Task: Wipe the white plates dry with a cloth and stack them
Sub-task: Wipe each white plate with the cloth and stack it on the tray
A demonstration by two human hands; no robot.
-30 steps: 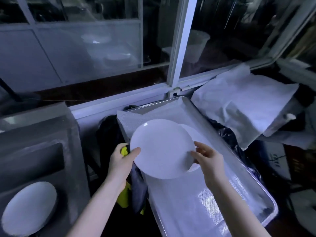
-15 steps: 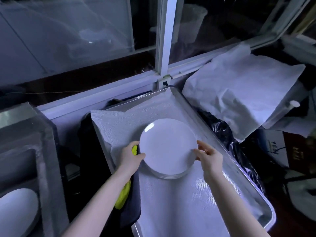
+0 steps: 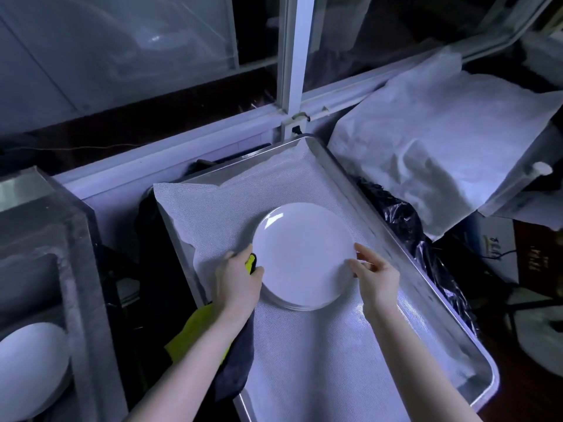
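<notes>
Window wall at back: a white painted window frame (image 3: pixel 293 71) with dim glass panes that throw pale reflections. What is behind the glass is hard to read.

Below it is a shallow rectangular metal tray (image 3: pixel 406 258) with rounded corners and a dull sheen. It is lined with a white mesh liner (image 3: pixel 320 360) of fine woven grid, with its far-left corner lapping over the tray's edge.

- The stack of white plates (image 3: pixel 288 303) sits on the liner toward the tray's far half. The plates are round, smooth and glossy. Only thin rims of the lower ones show, so the count is unclear.
- The top plate (image 3: pixel 303 254) lies flat and slightly off-centre on the stack, with one highlight near its far-left edge.
- The left hand (image 3: pixel 240 278) is curled round the cloth (image 3: pixel 198 327), thumb tip against the plates' left rim. The cloth is soft, yellow on one face and dark on the other. It hangs below the wrist over the tray's left side, its lower end lost in shadow.
- The right hand (image 3: pixel 377 275) has its thumb and forefinger laid at the top plate's right rim. I cannot tell whether they pinch or only touch, and the other fingers are hidden.

To the right are a crumpled white sheet (image 3: pixel 441 141) draped over something unseen, and wrinkled black plastic film (image 3: pixel 396 214) beside the tray. To the left is a grey recessed block (image 3: pixel 76 269) with a lone plate (image 3: pixel 27 367) in its hollow, cut off by the frame edge.
</notes>
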